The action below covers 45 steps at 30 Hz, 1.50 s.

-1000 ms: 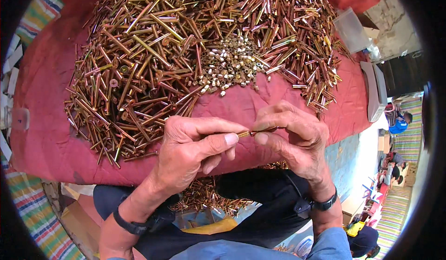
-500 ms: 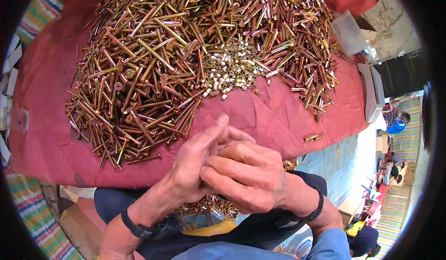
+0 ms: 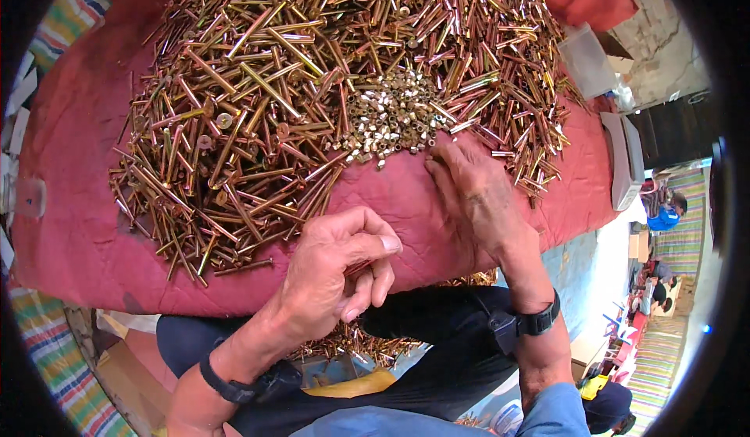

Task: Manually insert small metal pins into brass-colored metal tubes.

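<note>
I see one left hand half curled, whether gripping I cannot tell; one right hand, grip also unclear, at one nut pile beside bolts beyond counting.

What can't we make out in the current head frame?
All head view:
- What the left hand holds, if anything: its curled fingers hide the palm.
- Whether the right hand grips one of the small metal pieces: the hand covers its grasp.
- Far end of the long fasteners pile: cut by top edge.
</note>
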Motion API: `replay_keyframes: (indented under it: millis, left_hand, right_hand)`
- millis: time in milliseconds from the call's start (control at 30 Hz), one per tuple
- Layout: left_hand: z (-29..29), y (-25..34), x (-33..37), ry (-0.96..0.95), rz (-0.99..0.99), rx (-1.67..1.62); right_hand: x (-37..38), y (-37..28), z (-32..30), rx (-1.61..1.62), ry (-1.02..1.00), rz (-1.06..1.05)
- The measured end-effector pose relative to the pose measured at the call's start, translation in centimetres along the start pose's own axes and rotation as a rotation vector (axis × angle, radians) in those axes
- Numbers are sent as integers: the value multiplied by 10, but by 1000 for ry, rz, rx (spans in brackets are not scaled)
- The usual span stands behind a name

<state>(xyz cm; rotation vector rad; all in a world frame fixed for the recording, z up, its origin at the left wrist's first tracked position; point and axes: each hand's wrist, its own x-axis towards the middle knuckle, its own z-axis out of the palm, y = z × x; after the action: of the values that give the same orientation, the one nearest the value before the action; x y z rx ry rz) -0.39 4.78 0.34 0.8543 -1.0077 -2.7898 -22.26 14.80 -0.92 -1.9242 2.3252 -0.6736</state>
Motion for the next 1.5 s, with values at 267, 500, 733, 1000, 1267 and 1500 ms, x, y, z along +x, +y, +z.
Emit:
replay_keyframes:
  millis: [267, 500, 733, 1000, 1267, 1500]
  left_hand:
    - [-5, 4, -4, -5, 55, -22]
    - [-2, 8, -6, 53, 74, -59]
    - [-3, 9, -6, 28, 45, -126]
    - [-2, 4, -6, -16, 16, -148]
    - [1, 1, -6, 18, 142, -22]
    - [1, 2, -6, 32, 118, -76]
  right_hand:
    - [-5, 4, -12, -5, -67, -17]
    - [-7, -23, -25, 804, -66, 516]
    - [-19, -71, -39, 1112, -215, 563]
    - [-24, -67, -27, 708, -146, -55]
    - [-32, -79, -29, 843, -178, 160]
    - [-30, -79, -34, 1165, -22, 464]
